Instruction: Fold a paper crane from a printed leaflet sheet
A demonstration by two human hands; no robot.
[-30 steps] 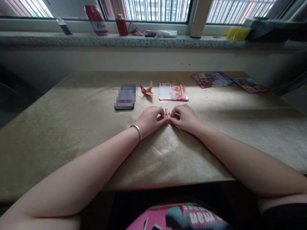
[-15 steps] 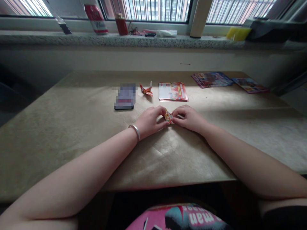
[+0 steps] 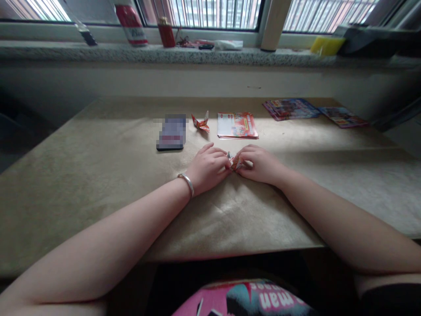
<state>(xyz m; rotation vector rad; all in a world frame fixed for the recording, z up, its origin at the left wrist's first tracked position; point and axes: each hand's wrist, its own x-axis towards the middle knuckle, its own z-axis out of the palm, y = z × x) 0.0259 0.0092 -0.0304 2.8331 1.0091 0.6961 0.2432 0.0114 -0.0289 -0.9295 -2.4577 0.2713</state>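
Note:
Between my two hands, just above the table, is a small piece of folded paper [image 3: 235,163] in orange, red and white. My left hand [image 3: 212,166], with a silver bangle at its wrist, pinches the paper's left side and hides part of it. The right side is gripped by my right hand [image 3: 258,163], thumb against fingertips. Beyond my hands stands a folded paper crane [image 3: 201,124] with red and orange print. To the crane's right lies a small stack of printed paper sheets [image 3: 237,126].
A phone [image 3: 172,132] with a blurred screen lies left of the crane. Colourful printed booklets [image 3: 291,109] rest at the back right of the table [image 3: 108,175]. On the stone windowsill [image 3: 204,56] stand a red can [image 3: 132,25], a red container [image 3: 166,34] and other small things.
My left hand has turned over, its back now facing up and its fingers lifted. The folded paper has turned between my fingers and shows a different side. My right hand has barely moved.

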